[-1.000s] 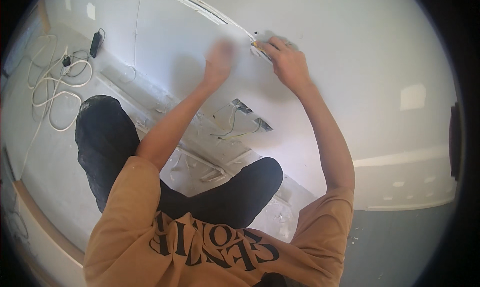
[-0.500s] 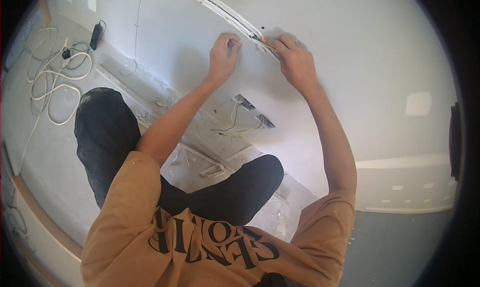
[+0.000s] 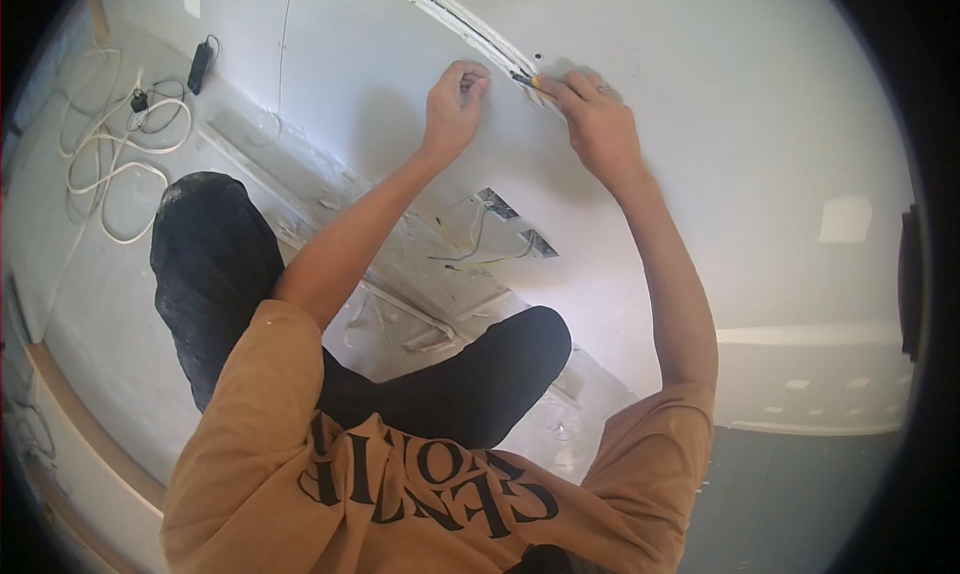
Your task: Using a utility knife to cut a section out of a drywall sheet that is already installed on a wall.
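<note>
My right hand (image 3: pixel 603 134) grips a yellow-and-black utility knife (image 3: pixel 535 84), its tip at a long, white-edged groove (image 3: pixel 455 19) cut in the grey plasterboard wall (image 3: pixel 740 124). Just below the groove, to the left of the knife, my left hand (image 3: pixel 453 114) has its fingers curled together; whatever they might hold is hidden. A small dark hole (image 3: pixel 538 58) sits above the knife. Beneath my hands, two rectangular cutouts (image 3: pixel 497 203) in the wall have loose wires (image 3: pixel 470 242) coming out of them.
Tangled white cables (image 3: pixel 110 184) lie on the floor at left with a black power adapter (image 3: pixel 200 69). Plaster strips and scraps (image 3: pixel 400 314) litter the wall's foot, around my bent legs (image 3: pixel 210 264). A wooden strip (image 3: pixel 90 424) runs along the lower left edge.
My right hand and knife have shifted rightward along the groove. My left hand, blurred a second ago, has moved up and right, its fingers now curled beside the groove.
</note>
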Demonstrator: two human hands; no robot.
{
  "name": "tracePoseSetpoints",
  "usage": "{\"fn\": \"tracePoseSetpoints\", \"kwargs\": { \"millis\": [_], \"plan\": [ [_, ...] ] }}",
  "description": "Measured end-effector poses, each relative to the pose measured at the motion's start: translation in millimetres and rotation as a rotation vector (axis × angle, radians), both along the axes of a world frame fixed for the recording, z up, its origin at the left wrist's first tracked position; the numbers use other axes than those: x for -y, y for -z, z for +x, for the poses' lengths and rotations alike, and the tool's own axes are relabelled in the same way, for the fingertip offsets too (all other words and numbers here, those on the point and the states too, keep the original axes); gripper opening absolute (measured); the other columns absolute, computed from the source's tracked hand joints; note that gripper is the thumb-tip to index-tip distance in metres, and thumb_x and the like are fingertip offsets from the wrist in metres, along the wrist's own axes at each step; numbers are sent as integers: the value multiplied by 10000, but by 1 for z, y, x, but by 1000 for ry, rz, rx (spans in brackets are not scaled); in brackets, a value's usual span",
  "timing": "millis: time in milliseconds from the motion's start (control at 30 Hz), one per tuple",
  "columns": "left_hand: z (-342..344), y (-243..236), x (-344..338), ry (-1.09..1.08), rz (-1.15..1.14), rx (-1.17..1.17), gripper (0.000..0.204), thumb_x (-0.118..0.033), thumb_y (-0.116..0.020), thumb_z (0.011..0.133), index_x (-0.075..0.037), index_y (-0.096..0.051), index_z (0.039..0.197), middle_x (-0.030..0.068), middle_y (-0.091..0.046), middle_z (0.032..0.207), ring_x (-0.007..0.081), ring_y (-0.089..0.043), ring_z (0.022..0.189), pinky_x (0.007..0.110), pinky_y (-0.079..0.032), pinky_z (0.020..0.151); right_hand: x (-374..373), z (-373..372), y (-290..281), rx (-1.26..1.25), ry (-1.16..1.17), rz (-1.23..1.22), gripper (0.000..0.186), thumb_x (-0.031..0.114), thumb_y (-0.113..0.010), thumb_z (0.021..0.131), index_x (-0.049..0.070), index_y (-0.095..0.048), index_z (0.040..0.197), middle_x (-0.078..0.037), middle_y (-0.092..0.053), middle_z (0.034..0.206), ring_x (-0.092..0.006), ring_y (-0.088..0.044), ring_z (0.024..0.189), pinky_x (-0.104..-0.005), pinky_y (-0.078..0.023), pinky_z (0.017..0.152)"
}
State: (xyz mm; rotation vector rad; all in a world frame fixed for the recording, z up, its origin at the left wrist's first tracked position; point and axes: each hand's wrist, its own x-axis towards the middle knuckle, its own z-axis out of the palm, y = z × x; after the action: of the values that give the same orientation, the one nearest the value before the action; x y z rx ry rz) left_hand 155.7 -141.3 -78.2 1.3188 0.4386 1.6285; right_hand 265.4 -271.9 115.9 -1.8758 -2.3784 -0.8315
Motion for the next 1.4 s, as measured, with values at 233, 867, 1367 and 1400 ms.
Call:
{"fn": "tracePoseSetpoints", "kwargs": {
  "millis": [233,867,1367,1400],
  "plan": [
    [-1,0,-1,31,-19,27,61,-27,-681,1052,16,-668,1093,80,-734,975,154,-697,873,308,-580,853,5,-10,-15,-88,35,-83,393,19,-690,968,188,-748,1318,-31,-685,1138,-294,-681,1083,-451,-598,824],
    [-4,-1,3,51,-49,8,43,-14,-680,1049,20,-664,1070,84,-741,989,160,-715,884,313,-590,859,5,-7,-6,-28,-14,0,394,3,-683,941,141,-747,1304,-41,-677,1112,-296,-694,1031,-433,-600,746],
    [-12,-4,5,16,-145,89,65,-21,-647,1063,19,-672,1107,86,-733,998,163,-703,892,314,-579,877,7,-7,-6,-162,-20,-56,441,-10,-670,961,149,-725,1369,-99,-682,1141,-353,-687,1076,-466,-584,879],
    [-13,-8,8,33,-153,79,66,-23,-652,1061,17,-672,1109,85,-730,994,164,-704,894,315,-580,873,11,-6,-9,-163,-34,-45,441,-10,-670,961,149,-725,1369,-99,-682,1141,-353,-687,1076,-466,-584,879]
  ]
}}
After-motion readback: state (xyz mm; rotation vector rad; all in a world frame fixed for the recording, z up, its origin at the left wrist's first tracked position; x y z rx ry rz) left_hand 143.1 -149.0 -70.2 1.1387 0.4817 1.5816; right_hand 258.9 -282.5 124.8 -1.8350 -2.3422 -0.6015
